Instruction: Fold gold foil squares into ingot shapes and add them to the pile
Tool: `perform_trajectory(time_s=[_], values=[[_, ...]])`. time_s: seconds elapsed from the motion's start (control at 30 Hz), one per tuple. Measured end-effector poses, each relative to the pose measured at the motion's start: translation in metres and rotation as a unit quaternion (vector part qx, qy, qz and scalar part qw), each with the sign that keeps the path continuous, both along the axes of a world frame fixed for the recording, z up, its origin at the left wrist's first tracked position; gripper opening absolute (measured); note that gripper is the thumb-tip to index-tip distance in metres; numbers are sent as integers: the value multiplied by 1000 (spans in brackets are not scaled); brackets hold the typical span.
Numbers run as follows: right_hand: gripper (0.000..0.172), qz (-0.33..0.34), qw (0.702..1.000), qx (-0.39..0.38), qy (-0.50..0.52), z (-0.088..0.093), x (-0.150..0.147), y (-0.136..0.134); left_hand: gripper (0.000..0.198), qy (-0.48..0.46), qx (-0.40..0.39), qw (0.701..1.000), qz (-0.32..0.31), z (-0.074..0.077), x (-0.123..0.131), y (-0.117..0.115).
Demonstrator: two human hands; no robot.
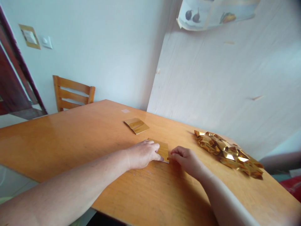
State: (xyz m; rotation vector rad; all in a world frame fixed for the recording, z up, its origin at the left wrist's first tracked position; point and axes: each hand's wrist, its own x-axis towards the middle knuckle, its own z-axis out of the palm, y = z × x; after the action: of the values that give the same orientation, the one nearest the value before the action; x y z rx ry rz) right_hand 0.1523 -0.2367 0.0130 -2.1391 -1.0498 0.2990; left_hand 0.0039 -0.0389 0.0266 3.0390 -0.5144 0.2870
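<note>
Gold paper sheet [163, 149] lies flat on the surface [77, 141], partly under my left hand [142, 153], whose thumb and forefinger are spread upon it. My right hand [187, 159] curls its fingers together just beside the sheet's right edge; I cannot tell whether they pinch anything. Folded gold pieces [213, 144] sit farther right.

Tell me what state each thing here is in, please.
Near gold square: flat, partly covered
Left hand: resting on that square
Right hand: curled beside it; grip unclear
Far gold square: lying uncovered
Folded gold pieces: heaped, shiny
Chair: upright, partly hidden
Wall picture: hung
</note>
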Motion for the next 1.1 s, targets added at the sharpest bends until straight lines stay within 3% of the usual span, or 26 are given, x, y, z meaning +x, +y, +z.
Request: perform_trajectory(time_s=[0.13, 0.27, 0.57, 0.83, 1.1], values=[[24, 54, 997, -39, -48, 14, -3, -12, 48, 4, 4, 1000, -2, 1, 0, 0], [28, 54, 995, -45, -72, 21, -5, -18, 51, 9, 13, 1000, 7, 1, 0, -1], [16, 60, 996, -33, -57, 3, -8, -2, 42, -9, 3, 1000, 7, -1, -1, -2], [13, 100, 990, -16, -95, 6, -9, -4, 47, 5, 19, 1000, 12, 2, -1, -3], [18, 50, 997, 6, -55, 1, -5, 2, 43, -4, 22, 1000, 16, -1, -2, -2]])
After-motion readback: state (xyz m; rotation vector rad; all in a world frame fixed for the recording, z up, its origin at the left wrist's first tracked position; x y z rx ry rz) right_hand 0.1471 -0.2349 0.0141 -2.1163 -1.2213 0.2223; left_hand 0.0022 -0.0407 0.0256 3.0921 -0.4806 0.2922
